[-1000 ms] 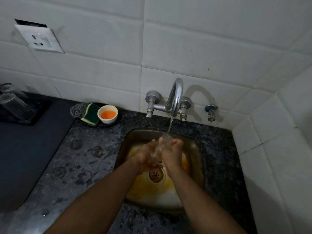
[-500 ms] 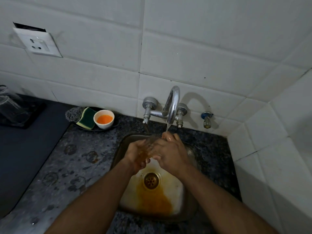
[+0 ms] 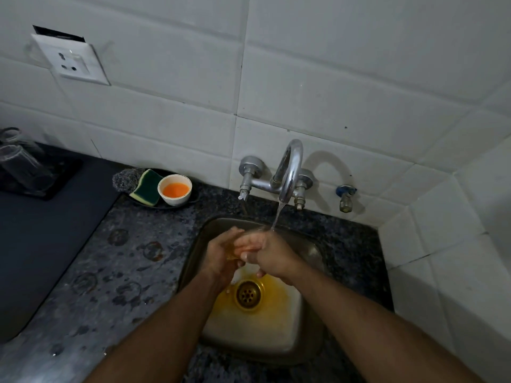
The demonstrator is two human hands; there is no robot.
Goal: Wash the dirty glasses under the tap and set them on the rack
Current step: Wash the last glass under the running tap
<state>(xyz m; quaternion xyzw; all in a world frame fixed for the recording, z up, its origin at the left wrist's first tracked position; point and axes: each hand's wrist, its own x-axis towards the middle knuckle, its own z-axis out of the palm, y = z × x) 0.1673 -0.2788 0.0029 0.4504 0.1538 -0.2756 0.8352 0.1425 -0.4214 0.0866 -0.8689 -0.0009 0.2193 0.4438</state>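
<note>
While both hands, left hand (image 3: 221,254) and right hand (image 3: 272,257), clasp a wet glass (image 3: 244,244) at frame centre under the tap (image 3: 289,172), its slickness invites slipping. A drop would likely strike the sink (image 3: 312,252).

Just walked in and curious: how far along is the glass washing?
Done: clear glasses already sit on the dark rack at far left. In hand: both hands, left hand and right hand, hold a glass under the running tap over the sink. Left: racking it; no other dirty glasses show.

Dim light — white tiled wall (image 3: 331,78), speckled dark stone counter (image 3: 124,272).
</note>
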